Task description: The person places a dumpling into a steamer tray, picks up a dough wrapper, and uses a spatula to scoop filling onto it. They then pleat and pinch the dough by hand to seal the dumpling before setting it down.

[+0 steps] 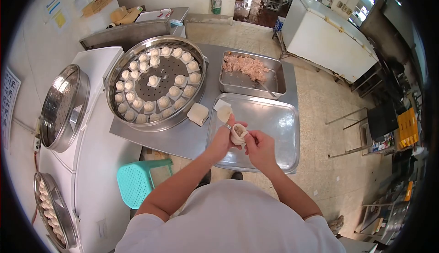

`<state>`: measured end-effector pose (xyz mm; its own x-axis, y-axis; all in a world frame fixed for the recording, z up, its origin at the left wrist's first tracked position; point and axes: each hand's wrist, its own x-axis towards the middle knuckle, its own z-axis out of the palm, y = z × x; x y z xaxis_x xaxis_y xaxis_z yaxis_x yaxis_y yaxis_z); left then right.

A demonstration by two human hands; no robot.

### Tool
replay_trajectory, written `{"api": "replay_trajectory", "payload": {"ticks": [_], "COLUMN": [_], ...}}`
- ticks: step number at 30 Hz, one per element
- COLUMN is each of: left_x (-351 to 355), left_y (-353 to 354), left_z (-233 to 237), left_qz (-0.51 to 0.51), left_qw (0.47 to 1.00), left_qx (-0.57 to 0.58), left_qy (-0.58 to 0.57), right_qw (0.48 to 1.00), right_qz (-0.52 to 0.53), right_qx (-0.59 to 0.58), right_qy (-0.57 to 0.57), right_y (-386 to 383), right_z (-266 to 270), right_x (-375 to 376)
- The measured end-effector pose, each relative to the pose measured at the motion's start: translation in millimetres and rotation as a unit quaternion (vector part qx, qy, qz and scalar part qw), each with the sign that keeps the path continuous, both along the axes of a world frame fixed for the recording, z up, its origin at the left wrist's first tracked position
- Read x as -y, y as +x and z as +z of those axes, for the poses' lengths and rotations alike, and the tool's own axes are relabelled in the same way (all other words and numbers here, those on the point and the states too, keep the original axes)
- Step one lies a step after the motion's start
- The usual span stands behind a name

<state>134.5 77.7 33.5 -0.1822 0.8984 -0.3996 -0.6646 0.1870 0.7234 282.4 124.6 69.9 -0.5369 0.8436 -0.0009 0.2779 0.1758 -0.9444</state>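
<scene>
— Where's the dumpling (238, 133)?
— Above the steel tray (274, 122) on the counter (183, 138), left hand (222, 139) and right hand (261, 148) both closed in a grip around it

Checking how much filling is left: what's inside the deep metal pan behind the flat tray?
The deep metal pan holds a heap of pinkish minced filling at its far left and a utensil; the rest is bare metal. The heap's depth is hidden.

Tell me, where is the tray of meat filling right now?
In the head view, the tray of meat filling sits far right on the table, behind the flat tray and right of the round steamer.
</scene>
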Motion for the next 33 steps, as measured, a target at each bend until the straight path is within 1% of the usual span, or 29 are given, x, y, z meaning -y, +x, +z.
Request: {"api": "replay_trajectory", "payload": {"ticks": [1, 2, 4, 7, 10, 13, 16, 19, 22, 25, 28, 31, 33], "left_x": [-1, -3, -5, -1, -1, -1, 3, 6, 7, 7, 8, 8, 9], "left_y": [8, 13, 18, 18, 21, 25, 19, 18, 12, 12, 9, 9, 6], "left_z": [-9, -14, -20, -16, -9, -7, -6, 1, 3, 11, 15, 15, 8], "left_qz": [0.030, 0.053, 0.098, 0.108, 0.142, 0.168, 0.098, 0.083, 0.054, 0.059, 0.041, 0.031, 0.031], "left_qw": [0.999, 0.998, 0.989, 0.985, 0.974, 0.958, 0.971, 0.966, 0.976, 0.973, 0.965, 0.960, 0.963], "left_qx": [0.003, -0.033, -0.105, -0.131, -0.175, -0.219, -0.207, -0.245, -0.213, -0.222, -0.256, -0.274, -0.267], "left_qy": [0.013, 0.001, -0.025, -0.005, 0.024, 0.083, 0.064, 0.020, -0.005, 0.024, 0.024, 0.047, 0.019], "right_qw": [1.000, 0.994, 0.968, 0.956, 0.975, 0.972, 0.960, 0.948, 0.946, 0.969, 0.962, 0.958, 0.950], "right_qz": [-0.001, 0.008, 0.027, 0.054, 0.048, 0.103, 0.124, 0.132, 0.123, 0.117, 0.156, 0.148, 0.147], "right_qx": [0.011, 0.015, 0.023, 0.041, 0.007, 0.004, 0.043, 0.066, 0.038, 0.002, 0.036, 0.070, 0.079], "right_qy": [0.029, 0.103, 0.249, 0.287, 0.217, 0.212, 0.246, 0.282, 0.297, 0.217, 0.221, 0.236, 0.265], "right_y": [-3, -3, -3, 3, 0, 1, 6, 7, 6, 0, 1, 0, 0], "right_z": [1, -3, -12, -3, 9, 16, 13, 19, 24, 28, 24, 22, 28], "right_x": [3, 3, 4, 3, -2, -9, -12, -9, -9, -11, -19, -20, -16]}}
